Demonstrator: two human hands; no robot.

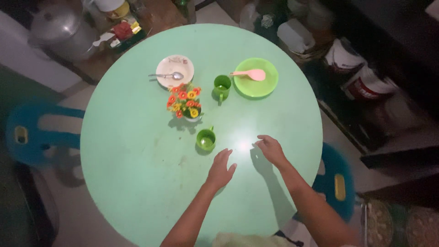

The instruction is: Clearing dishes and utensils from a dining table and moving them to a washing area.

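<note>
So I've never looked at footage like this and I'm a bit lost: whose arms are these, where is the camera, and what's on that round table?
The camera sits on a person's head and looks down, so the two bare arms coming in from the bottom edge are that person's own. The left hand and right hand hover over the round pale green table, fingers spread, holding nothing. Nearest the left hand is a small green mug. Farther off stand a pot of orange and yellow flowers, a second green mug, a white plate with a metal spoon, and a green plate with a pink spoon. Blue chairs stand around the table.
</note>
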